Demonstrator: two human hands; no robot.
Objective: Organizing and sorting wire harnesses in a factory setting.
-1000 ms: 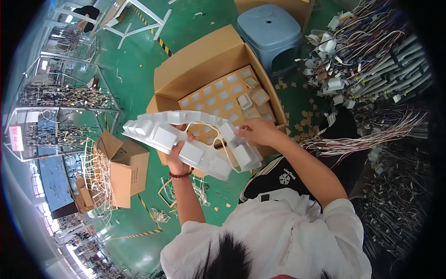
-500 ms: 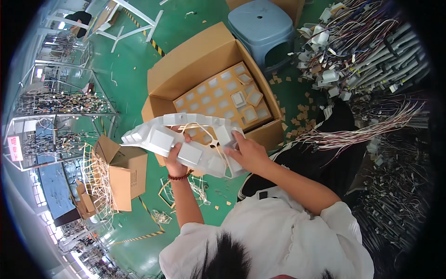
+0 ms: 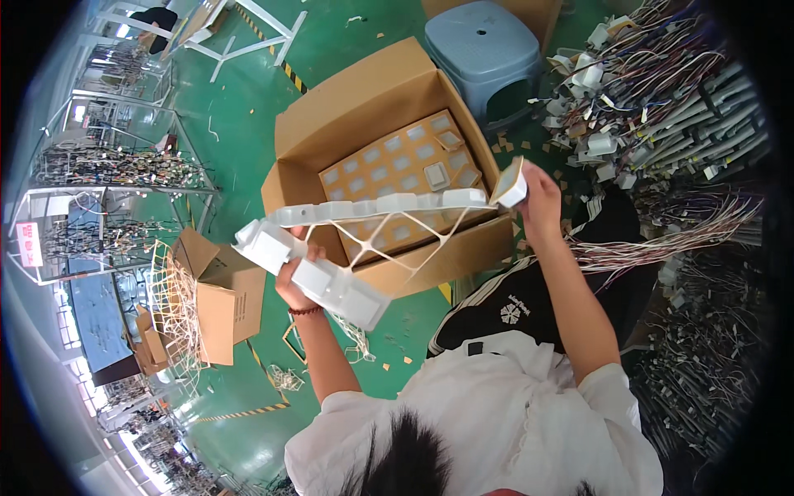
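Note:
My left hand (image 3: 293,281) grips a white moulded plastic frame (image 3: 354,299), a row of box-shaped caps joined by thin crossing runners. The frame is tilted over the near side of an open cardboard carton (image 3: 356,103). In my right hand (image 3: 542,202), pinched by the fingers, is a white plastic cap (image 3: 512,183) with a tan edge. It sits close to the frame's right end; whether they still join I cannot tell. Inside the carton lies a tan cardboard sheet (image 3: 372,175) with rows of pale square pieces. One loose white cap (image 3: 436,175) rests on it.
A blue plastic stool (image 3: 480,41) stands beyond the carton. Bundles of cables (image 3: 662,91) with white connectors hang at the right. At the left, a smaller carton (image 3: 227,310) has white runner scraps (image 3: 178,306) beside it. Cardboard bits litter the green floor (image 3: 240,178).
My right hand has left the frame's near right part and moved up and right, now holding a cap. The frame has opened out in my left hand, showing its crossing runners.

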